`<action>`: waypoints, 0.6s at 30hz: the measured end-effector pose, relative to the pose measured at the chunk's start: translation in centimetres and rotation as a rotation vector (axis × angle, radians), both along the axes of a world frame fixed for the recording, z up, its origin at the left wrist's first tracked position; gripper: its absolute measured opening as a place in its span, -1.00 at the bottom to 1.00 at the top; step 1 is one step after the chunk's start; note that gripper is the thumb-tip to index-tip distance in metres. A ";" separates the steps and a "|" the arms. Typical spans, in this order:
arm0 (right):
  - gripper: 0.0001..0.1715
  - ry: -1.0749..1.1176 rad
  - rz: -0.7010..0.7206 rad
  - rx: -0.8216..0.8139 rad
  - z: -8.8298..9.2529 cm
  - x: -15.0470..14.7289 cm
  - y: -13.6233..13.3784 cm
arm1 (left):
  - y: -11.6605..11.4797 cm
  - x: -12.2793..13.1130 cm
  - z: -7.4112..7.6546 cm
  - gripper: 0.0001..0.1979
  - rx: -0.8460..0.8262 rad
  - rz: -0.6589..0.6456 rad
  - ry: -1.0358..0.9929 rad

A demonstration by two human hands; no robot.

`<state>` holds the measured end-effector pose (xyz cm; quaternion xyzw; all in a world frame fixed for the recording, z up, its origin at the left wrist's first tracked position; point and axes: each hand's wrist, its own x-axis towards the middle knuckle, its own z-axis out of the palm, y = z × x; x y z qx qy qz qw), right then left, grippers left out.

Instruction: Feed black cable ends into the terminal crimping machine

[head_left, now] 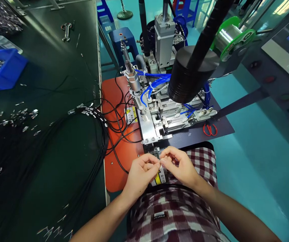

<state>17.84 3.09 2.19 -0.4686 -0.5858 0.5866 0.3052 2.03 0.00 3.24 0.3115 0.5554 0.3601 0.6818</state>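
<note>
My left hand and my right hand meet at their fingertips just in front of the machine's near edge. Both are closed in a pinch, thumb against forefinger. Whatever lies between the fingertips is too small and too covered to name. Beyond them stands the metal machine, with clamps, cylinders and blue air tubes. A yellow and white warning label shows below my hands. Black cables run from the machine's left side over the orange-red board.
On the dark table at left lie a bundle of black cables, loose metal pieces, a blue bin and a wrench. Red scissors rest right of the machine. A black nozzle and a wire spool hang above.
</note>
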 end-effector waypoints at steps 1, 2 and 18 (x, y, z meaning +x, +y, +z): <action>-0.88 -0.023 0.003 0.025 0.0 -0.1 0.0 | 0.0 0.0 0.0 -0.70 0.003 0.001 -0.001; -0.87 -0.032 0.005 0.029 0.0 -0.1 0.1 | 0.0 0.1 0.0 -0.69 0.005 0.004 0.001; -0.87 0.009 0.023 -0.100 0.2 0.3 -0.1 | 0.0 0.0 0.1 -0.75 -0.005 0.070 0.015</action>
